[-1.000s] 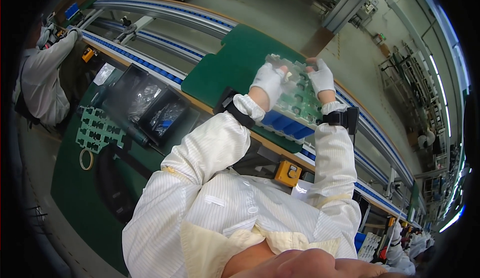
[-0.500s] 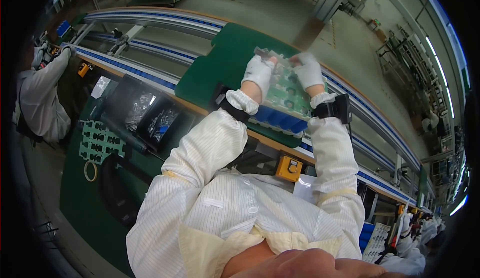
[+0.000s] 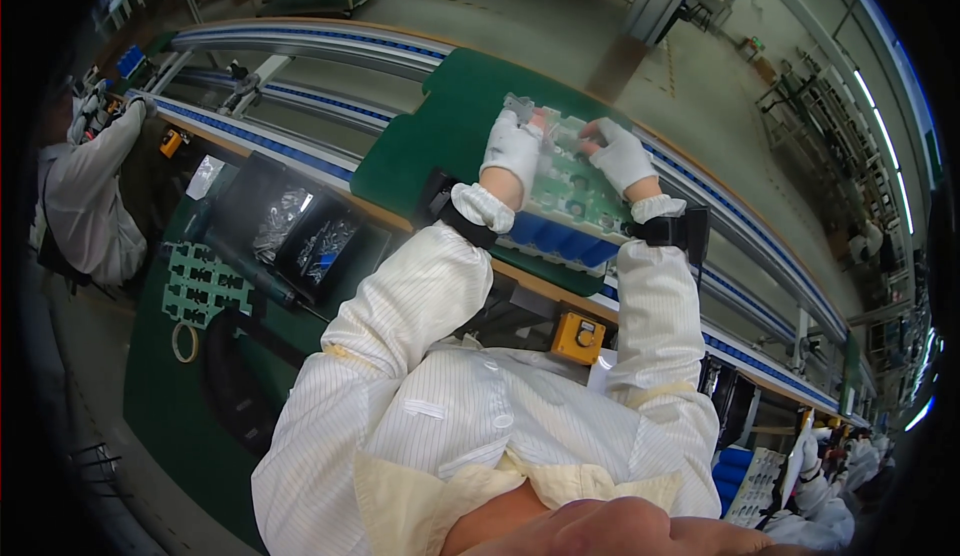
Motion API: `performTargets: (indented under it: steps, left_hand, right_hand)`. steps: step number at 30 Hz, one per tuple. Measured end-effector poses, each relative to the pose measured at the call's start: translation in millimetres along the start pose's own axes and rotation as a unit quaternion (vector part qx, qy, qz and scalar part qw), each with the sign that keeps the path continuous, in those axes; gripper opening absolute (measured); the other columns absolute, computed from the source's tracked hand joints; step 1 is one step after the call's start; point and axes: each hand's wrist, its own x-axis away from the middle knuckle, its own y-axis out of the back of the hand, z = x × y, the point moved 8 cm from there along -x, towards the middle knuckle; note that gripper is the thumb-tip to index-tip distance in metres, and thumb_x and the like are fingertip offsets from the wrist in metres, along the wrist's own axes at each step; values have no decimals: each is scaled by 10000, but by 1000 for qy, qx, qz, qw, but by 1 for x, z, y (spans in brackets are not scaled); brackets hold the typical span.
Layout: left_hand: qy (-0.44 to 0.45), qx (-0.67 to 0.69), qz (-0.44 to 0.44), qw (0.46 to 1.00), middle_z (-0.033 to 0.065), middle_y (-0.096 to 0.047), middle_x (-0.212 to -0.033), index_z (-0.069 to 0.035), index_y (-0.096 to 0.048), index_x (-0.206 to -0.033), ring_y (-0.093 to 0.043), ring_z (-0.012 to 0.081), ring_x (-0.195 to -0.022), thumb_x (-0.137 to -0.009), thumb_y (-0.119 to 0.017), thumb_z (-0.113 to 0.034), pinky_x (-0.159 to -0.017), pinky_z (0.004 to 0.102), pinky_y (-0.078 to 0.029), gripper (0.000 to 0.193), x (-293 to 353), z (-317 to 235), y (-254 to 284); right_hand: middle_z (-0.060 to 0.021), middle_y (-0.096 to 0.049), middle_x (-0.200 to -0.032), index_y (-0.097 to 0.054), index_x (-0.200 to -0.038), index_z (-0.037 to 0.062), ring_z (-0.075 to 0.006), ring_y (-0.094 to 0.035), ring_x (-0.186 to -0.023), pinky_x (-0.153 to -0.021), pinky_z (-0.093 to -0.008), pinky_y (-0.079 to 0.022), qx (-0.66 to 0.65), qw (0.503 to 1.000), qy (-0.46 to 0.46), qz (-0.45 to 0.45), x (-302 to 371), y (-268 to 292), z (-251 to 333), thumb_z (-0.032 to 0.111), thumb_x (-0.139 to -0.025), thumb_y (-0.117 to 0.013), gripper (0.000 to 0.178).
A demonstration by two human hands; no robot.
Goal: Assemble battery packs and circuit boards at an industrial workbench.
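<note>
A block of blue cylindrical cells point(image 3: 560, 240) with a pale green cell holder point(image 3: 572, 196) on top lies on a dark green board point(image 3: 400, 161). My left hand point(image 3: 513, 148), in a white glove with bare fingertips, is closed at the block's far left corner on a crumpled translucent plastic piece point(image 3: 517, 104). Over the holder's far right part is my right hand point(image 3: 622, 156), gloved the same way. Its fingers are bent and drawn together low over the holder; anything between them is too small to make out.
The board rests across a conveyor with blue-lined rails point(image 3: 270, 146). Left of me, a black tray point(image 3: 320, 246) holds small metal parts beside a green holder plate point(image 3: 200, 281) and a tape roll point(image 3: 184, 342). A yellow control box point(image 3: 578, 337) sits below the rail. A co-worker point(image 3: 90, 196) is at left.
My right hand has shifted slightly right and nearer and is less blurred. My left hand stays at the far left corner, and the plastic piece beside it now spreads less over the holder.
</note>
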Motion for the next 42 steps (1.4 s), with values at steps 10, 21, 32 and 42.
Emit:
performTargets:
  steps: [10, 21, 32, 42]
  left_hand:
    - [25, 23, 65, 997, 9, -527, -818, -90, -503, -1043, -490, 122, -657, -897, -477, -95, -511, 251, -398, 148, -4, 12, -4]
    - [18, 44, 99, 994, 32, -561, -793, -80, -496, -1016, -490, 107, -600, -900, -515, -122, -457, 215, -337, 125, 2, 6, -8]
    - [-31, -155, 105, 982, 21, -562, -704, -25, -529, -951, -482, 86, -523, -854, -594, -173, -426, 214, -369, 188, 18, -17, -19]
    - [2, -124, 96, 988, 28, -586, -719, -7, -536, -1004, -495, 86, -507, -861, -585, -226, -439, 214, -402, 267, 28, -21, -20]
  right_hand:
    - [-137, -581, -875, -656, -856, 58, -298, -579, -843, -745, -372, -465, 127, 990, 48, 32, -1, -10, 13, 113, -743, -650, 126]
    - [-134, -600, -892, -632, -878, 80, -308, -578, -860, -755, -371, -469, 178, 983, -1, 44, -4, -14, 17, 153, -769, -622, 132]
    - [-8, -586, -835, -584, -909, 4, -100, -528, -777, -692, -230, -439, -233, 971, 51, -19, 5, 5, 45, 109, -837, -612, 131]
    - [-22, -582, -797, -582, -970, 2, -92, -520, -716, -674, -214, -439, -165, 985, 10, -49, 11, 11, 44, 69, -805, -637, 186]
